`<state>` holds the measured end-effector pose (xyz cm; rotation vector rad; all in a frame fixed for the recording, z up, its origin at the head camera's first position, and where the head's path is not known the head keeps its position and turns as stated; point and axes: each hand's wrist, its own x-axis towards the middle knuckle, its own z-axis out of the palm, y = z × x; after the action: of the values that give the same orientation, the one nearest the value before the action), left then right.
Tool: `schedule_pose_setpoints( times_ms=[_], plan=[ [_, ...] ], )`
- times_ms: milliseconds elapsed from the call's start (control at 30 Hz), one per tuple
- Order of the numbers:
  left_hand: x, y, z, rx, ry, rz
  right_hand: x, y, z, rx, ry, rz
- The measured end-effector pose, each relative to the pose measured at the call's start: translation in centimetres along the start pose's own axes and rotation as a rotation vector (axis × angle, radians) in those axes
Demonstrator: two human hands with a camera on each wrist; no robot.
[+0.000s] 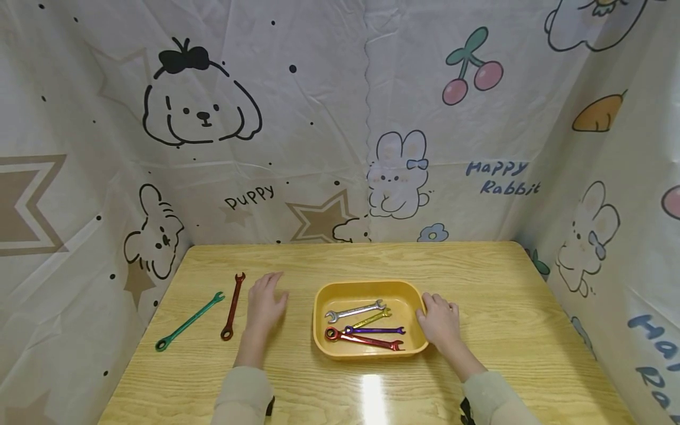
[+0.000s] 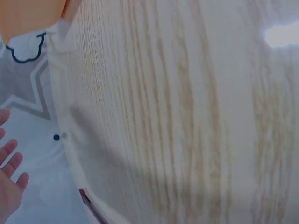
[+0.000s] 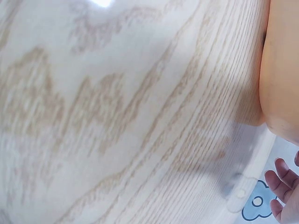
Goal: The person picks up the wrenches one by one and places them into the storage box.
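Observation:
A yellow plastic bin (image 1: 370, 355) stands on the table and holds several wrenches: a silver one (image 1: 355, 311), a gold one (image 1: 376, 317), a purple one (image 1: 377, 331) and a red one (image 1: 372, 340). My right hand (image 1: 442, 321) is at the bin's right rim, thumb side against it, fingers relaxed. The right wrist view shows some of its fingertips (image 3: 280, 184) apart from the bin wall. Left of the bin, my left hand (image 1: 264, 304) has loosely spread fingers and holds nothing. Nearest to it lies a dark red wrench (image 1: 232, 310), with a green wrench (image 1: 188, 323) farther left.
The wooden table (image 1: 510, 307) meets a printed cloth (image 1: 319, 118) along its back edge, and cloth also hangs at both sides. A bright light reflection (image 1: 373, 398) shows on the tabletop in front of the bin.

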<state>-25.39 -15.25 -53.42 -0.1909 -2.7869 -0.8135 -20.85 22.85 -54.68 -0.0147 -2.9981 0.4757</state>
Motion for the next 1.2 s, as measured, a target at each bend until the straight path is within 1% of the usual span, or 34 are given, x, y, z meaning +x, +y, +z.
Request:
schedule_pose_setpoints(
  times_ms=[100, 267, 333, 700, 867, 1067, 1200],
  plan=[
    [-0.1, -0.7, -0.3, -0.030, 0.016, -0.050, 0.0, 0.0, -0.1, 0.000, -0.005, 0.002],
    [-0.4, -1.6, -0.6, -0.062, 0.055, -0.106, 0.0, -0.1, -0.2, 0.001, -0.007, 0.004],
    [-0.6, -1.9, -0.7, -0.065, 0.073, -0.129, 0.0, -0.1, -0.2, 0.003, -0.004, 0.004],
    [-1.3, -4.0, -1.1, -0.044, 0.123, -0.271, -0.1, 0.0, -0.1, 0.010, 0.004, -0.004],
    [-1.8, -4.8, -1.3, -0.041, 0.143, -0.298, -0.1, -0.1, 0.0, 0.001, 0.009, -0.012],
    [-2.1, -5.3, -1.2, -0.025, 0.123, -0.330, 0.0, -0.1, 0.0, 0.012, -0.010, -0.003],
    [-2.3, -5.7, -0.8, -0.003, 0.125, -0.356, 0.0, 0.0, 0.0, 0.008, -0.016, 0.003]
  ],
)
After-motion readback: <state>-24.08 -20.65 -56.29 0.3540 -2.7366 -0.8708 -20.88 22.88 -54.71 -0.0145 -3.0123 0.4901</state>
